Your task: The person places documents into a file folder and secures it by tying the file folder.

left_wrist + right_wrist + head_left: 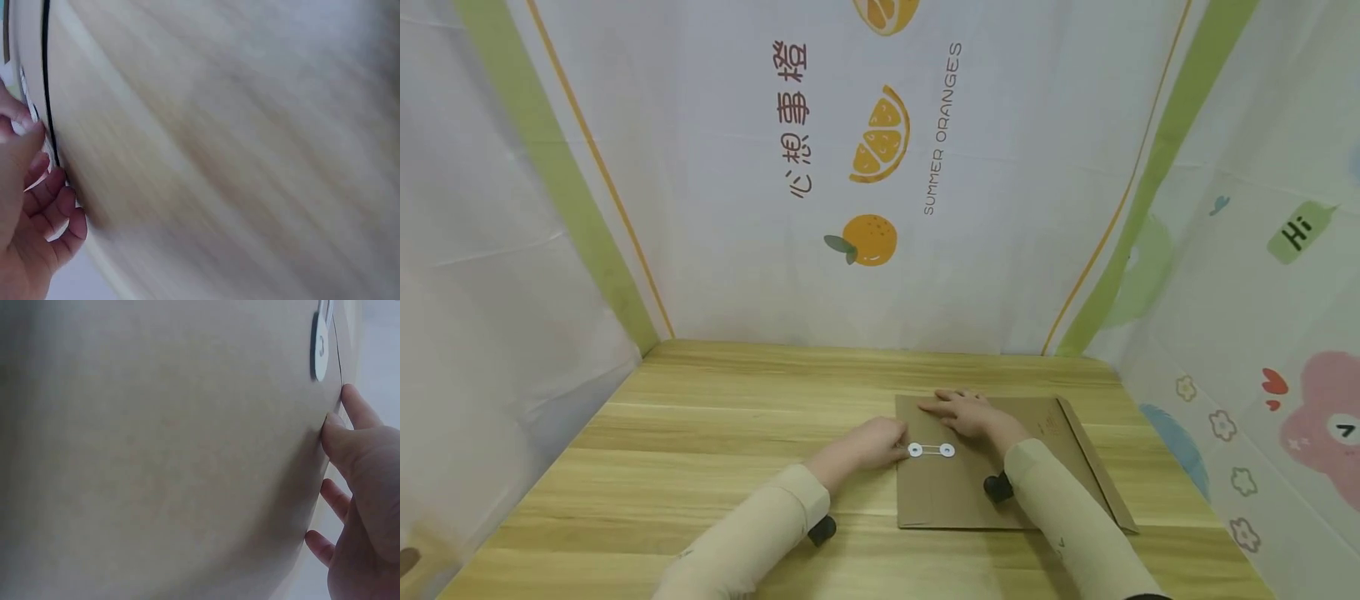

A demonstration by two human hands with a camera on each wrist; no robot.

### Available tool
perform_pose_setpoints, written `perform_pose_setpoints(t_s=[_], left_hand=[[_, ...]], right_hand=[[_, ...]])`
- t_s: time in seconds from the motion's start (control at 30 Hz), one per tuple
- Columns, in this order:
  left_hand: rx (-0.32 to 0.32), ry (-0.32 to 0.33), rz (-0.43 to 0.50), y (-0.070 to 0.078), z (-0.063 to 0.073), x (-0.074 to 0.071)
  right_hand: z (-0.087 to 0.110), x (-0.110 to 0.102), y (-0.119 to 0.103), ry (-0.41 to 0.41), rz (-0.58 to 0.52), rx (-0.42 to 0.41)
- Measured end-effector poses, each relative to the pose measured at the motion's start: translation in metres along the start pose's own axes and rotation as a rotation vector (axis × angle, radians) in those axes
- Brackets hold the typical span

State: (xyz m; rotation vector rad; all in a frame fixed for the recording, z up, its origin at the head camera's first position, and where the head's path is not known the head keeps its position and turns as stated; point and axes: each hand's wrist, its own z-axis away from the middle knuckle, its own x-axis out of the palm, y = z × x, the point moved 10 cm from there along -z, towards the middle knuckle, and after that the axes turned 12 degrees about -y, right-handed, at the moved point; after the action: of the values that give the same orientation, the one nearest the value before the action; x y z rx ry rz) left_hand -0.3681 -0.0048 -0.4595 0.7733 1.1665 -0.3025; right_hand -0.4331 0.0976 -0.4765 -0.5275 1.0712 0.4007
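Note:
A brown paper document envelope (970, 500) lies flat on the table, with two white button discs (947, 451) joined by a thin white string (930, 447). My left hand (880, 442) is at its left edge, beside the left disc. In the left wrist view thumb and forefinger come together in a pinch at the string's loose end, which is mostly hidden; the other fingers (53, 212) are bent by the envelope's edge. My right hand (966, 412) rests on the envelope's upper part, fingers spread and touching the paper. One disc (320, 350) shows ahead of the right fingertips.
The wooden table (737, 417) extends left of and behind the envelope. White printed curtains (722, 208) enclose its back and sides. A black wrist-worn device (822, 530) sits under the left forearm, and another (998, 487) under the right.

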Motion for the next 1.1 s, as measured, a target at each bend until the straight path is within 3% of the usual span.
perform_pose_setpoints(t_s=[0.2, 0.33, 0.47, 0.57, 0.77, 1.0, 1.1], left_hand=[[-0.012, -0.051, -0.209, 0.010, -0.007, 0.009], [-0.048, -0.055, -0.324, 0.015, -0.007, 0.012], [-0.068, -0.032, -0.486, 0.027, -0.007, 0.013], [-0.079, -0.036, -0.545, 0.036, -0.009, 0.018], [-0.082, -0.044, -0.488, 0.043, -0.011, 0.025], [0.034, -0.024, -0.180, 0.039, -0.008, 0.019], [0.089, -0.045, -0.109, 0.039, -0.005, 0.019]], right_hand=[[0.004, 0.000, -0.004, 0.014, 0.006, -0.023], [0.004, 0.000, -0.003, 0.017, -0.007, -0.024], [0.002, -0.001, -0.002, 0.016, 0.001, -0.009], [0.001, -0.001, 0.000, 0.014, 0.004, 0.007], [0.001, -0.001, 0.002, 0.003, -0.009, 0.017], [0.001, -0.001, 0.003, 0.017, -0.009, 0.019], [0.001, 0.000, 0.003, 0.011, 0.004, 0.023]])
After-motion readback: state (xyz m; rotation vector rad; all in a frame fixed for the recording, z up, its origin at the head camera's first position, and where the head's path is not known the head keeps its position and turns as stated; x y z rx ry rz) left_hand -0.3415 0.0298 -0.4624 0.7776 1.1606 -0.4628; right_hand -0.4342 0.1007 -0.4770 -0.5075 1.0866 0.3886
